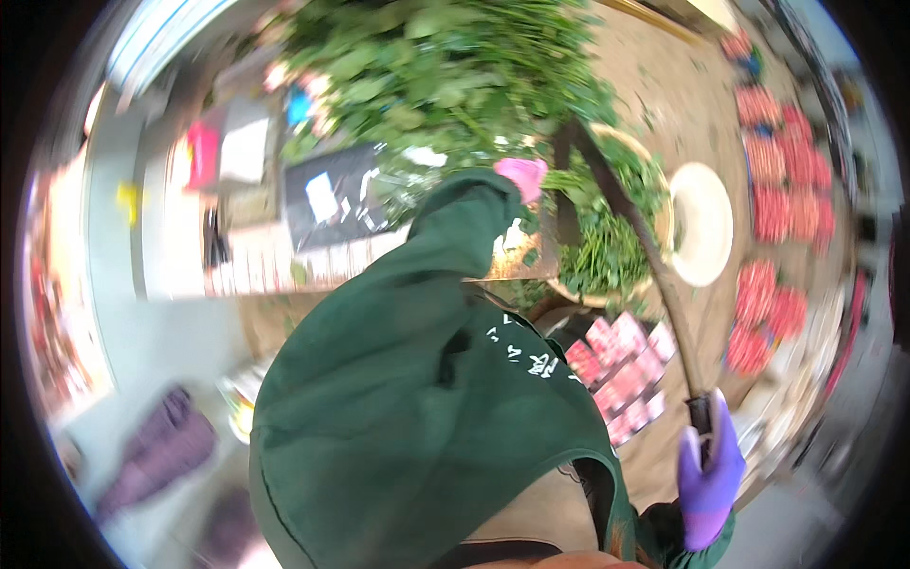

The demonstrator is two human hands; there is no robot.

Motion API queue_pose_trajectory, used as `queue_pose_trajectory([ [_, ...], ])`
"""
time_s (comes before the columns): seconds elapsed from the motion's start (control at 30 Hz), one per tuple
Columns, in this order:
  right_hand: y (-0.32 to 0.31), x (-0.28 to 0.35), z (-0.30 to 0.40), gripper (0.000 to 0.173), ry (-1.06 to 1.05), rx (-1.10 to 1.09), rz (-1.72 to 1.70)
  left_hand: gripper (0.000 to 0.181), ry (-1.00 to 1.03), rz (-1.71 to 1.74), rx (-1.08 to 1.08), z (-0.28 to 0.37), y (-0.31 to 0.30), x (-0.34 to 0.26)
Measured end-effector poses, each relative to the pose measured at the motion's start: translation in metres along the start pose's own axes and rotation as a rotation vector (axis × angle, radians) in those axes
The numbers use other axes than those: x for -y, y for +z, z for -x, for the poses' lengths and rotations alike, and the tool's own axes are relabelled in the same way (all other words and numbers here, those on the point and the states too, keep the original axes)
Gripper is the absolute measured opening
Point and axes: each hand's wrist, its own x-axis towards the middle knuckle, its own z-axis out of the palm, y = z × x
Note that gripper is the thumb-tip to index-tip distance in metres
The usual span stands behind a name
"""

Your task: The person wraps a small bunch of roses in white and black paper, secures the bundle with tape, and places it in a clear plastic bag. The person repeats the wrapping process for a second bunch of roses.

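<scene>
My right hand [711,473], in a purple glove, grips the black end of a long metal lever [657,267]. The lever slants up to a dark blade at a stem cutter [522,259]. At the cutter's far side is my left hand [522,178], in a pink glove below a green sleeve. It seems closed around green stems [565,181] that stick out towards the blade; its fingers are mostly hidden. Beyond it lies a large heap of leafy flower stems [441,64]. Under the lever, a round basket [665,206] holds cut stems and leaves.
A cream-coloured round bowl or lid [702,224] lies right of the basket. Bundled pink items [771,203] stand along the right side, and pink-and-white packs [625,380] lie nearer my body. Black plastic sheeting [334,195] covers part of the left worktable. The picture is blurred.
</scene>
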Motion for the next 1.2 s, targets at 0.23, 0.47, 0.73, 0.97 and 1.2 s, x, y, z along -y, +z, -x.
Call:
queue_pose_trajectory([
  [0.23,0.356,-0.139,0.062,0.037,0.310,0.199,-0.574,0.044,-0.082,-0.091,-0.013,-0.005,0.006,-0.023],
  [0.47,0.489,-0.192,-0.053,0.064,0.070,0.410,-0.296,0.037,0.024,-0.088,-0.211,0.032,-0.029,-0.040],
  [0.73,0.012,0.003,-0.322,0.032,-0.449,-0.365,-0.840,0.045,0.154,0.150,-0.410,0.166,-0.147,-0.087],
  [0.97,-0.044,0.115,-0.481,0.021,-0.738,-0.080,0.109,0.071,0.211,0.022,-0.548,0.241,-0.187,-0.091],
  [1.2,-0.068,0.104,-0.500,0.015,-0.682,-0.146,-0.181,0.090,0.092,0.144,-0.554,0.260,-0.194,-0.090],
])
